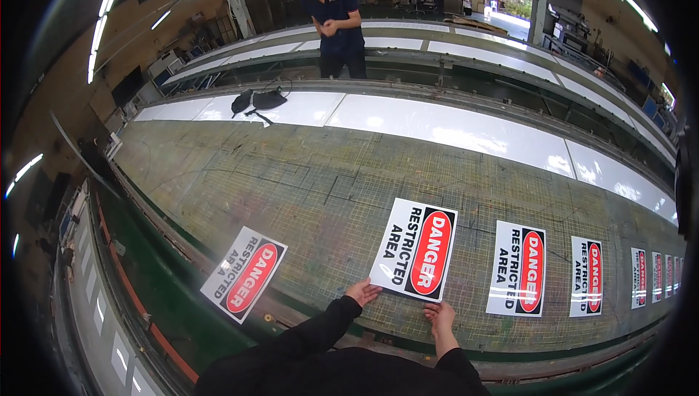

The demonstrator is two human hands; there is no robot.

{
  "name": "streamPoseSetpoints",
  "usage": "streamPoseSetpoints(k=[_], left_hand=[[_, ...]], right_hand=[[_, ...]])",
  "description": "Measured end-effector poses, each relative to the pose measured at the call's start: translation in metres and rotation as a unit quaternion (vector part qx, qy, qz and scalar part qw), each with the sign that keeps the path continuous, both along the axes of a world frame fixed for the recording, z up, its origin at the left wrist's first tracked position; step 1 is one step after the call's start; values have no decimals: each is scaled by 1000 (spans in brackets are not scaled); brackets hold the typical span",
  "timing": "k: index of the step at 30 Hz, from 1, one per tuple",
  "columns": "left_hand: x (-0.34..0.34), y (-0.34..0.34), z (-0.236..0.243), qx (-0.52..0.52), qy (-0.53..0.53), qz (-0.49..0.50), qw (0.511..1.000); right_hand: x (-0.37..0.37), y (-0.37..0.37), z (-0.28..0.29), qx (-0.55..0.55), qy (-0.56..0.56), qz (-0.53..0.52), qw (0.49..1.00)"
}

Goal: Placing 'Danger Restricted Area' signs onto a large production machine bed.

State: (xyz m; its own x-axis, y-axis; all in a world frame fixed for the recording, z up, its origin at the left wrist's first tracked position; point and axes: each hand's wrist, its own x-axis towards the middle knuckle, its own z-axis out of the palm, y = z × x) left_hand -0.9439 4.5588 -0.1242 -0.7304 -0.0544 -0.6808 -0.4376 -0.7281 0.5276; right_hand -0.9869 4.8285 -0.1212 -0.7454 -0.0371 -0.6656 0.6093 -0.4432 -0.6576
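Note:
A white sheet sign (393, 239) with a red oval in a black panel and black lettering is at the near side of the long table. Its near edge is between my two hands. At the near left corner, the fingers of my left hand (362, 292) grip the sheet. Toward the near right corner, my right hand (439, 316) pinches the same edge. A matching sign (244, 273) lies tilted at the table's left near edge. To the right, another matching sign (515, 268) lies flat, and several more follow in a row.
The long table (291, 170) has a worn, grid-marked top. Glossy white sheets (466, 130) line its far side, with a dark cloth-like item (258, 101) on them. A co-worker (336, 21) stands beyond. More long tables (408, 42) run behind.

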Motion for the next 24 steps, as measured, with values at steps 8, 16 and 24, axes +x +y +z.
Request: streamPoseSetpoints(k=[8,16,24], left_hand=[[-3,-10,12,-50,-16,-74,996],[-5,-10,19,-51,-12,-111,992],[-4,-10,17,-37,3,-101,994]], right_hand=[[-16,18,18,5,24,170,985],[-16,18,11,106,89,188,972],[-21,15,24,144,195,176,954]])
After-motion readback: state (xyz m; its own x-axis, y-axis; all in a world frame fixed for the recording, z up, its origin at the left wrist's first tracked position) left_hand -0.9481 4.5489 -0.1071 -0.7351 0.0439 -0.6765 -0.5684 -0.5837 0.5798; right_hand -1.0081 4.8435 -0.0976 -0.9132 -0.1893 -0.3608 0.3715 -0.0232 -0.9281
